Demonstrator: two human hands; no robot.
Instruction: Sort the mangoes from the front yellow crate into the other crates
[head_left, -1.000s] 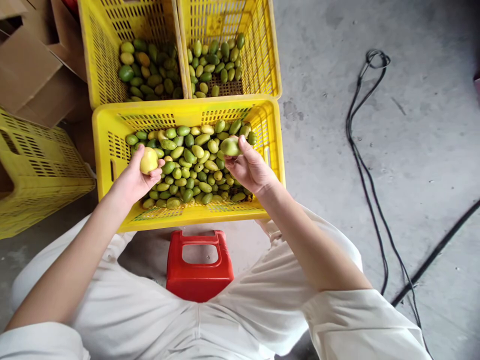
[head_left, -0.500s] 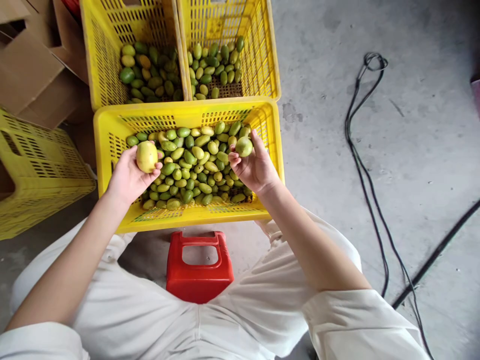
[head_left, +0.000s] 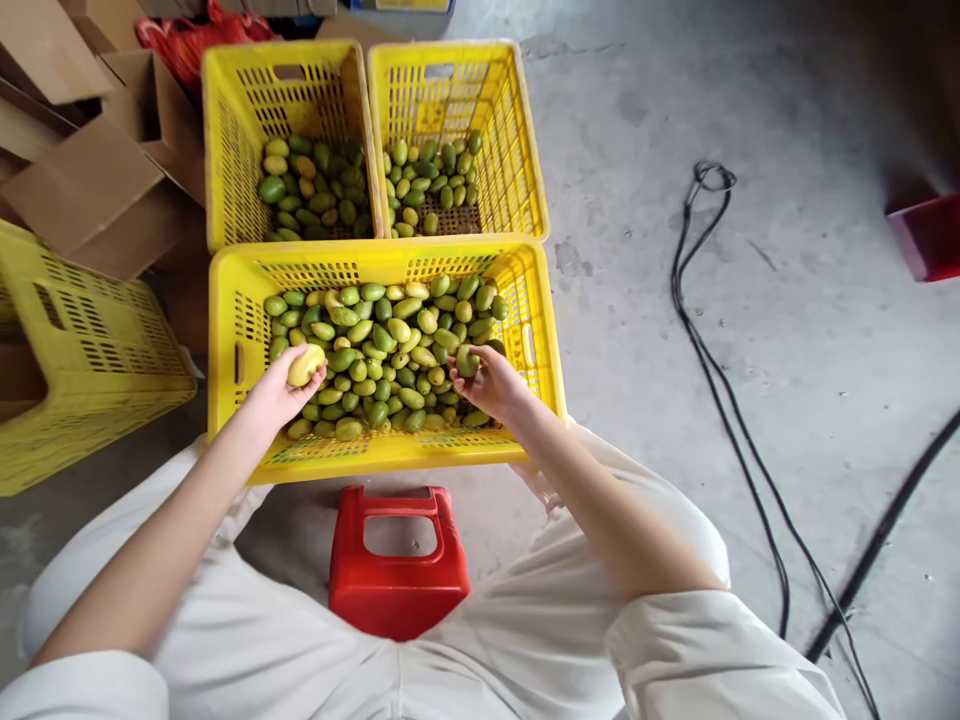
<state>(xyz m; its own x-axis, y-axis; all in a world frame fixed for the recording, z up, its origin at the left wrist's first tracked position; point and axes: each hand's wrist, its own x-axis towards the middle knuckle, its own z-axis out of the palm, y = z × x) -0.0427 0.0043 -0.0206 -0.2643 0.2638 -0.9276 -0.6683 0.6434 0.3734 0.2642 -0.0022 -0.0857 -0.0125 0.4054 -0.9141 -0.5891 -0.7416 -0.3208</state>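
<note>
My left hand [head_left: 276,396] is closed round a smooth yellow oval fruit [head_left: 306,366] over the left part of the near yellow crate [head_left: 390,462]. On the other side of that crate, my right hand [head_left: 498,388] grips a rounder green fruit [head_left: 467,362] in its fingertips. Many green and yellow oval fruits [head_left: 394,335], of a kind I cannot name for sure, fill the crate's bottom below both hands.
Behind stand two more yellow crates, a left one [head_left: 212,150] and a right one [head_left: 534,160], with similar fruits. Cardboard boxes [head_left: 90,190] and a tilted yellow crate [head_left: 112,330] are at left. A red stool [head_left: 397,600] is between my legs; black cables [head_left: 709,345] lie at right.
My view has tilted upward, showing more floor and boxes at the back. Both hands have turned and sunk closer to the fruits in the crate, each keeping its fruit.
</note>
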